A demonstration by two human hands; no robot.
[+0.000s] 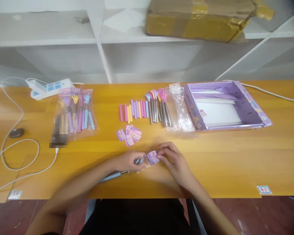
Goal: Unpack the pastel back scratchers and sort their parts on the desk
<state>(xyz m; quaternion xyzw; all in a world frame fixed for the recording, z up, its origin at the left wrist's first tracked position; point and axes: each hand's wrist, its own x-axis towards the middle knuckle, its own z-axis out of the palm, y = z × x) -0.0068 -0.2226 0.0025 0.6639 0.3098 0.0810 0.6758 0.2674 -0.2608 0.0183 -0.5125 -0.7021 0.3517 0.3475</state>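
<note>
My left hand (132,160) is closed around a back scratcher, whose light blue handle (110,177) sticks out to the left below my wrist. A crinkled clear plastic bag (145,161) shows at the same fingers. Between thumb and fingertips, my right hand (171,159) pinches a small purple-and-pink printed card (152,157) beside the bag's edge. Whether the card is partly inside the bag, I cannot tell. A loose pile of similar cards (133,134) lies just beyond my hands. Farther back are several coloured handle sleeves (136,109) and metal-rod back scratchers (159,106) with hand-shaped heads.
Clear bags (180,107) lie against an open purple box (256,121) at the right. Bagged back scratchers (79,112) are at the left, near a power strip (52,87), white cables and a black mouse (16,133). A taped carton (196,21) sits on the shelf behind.
</note>
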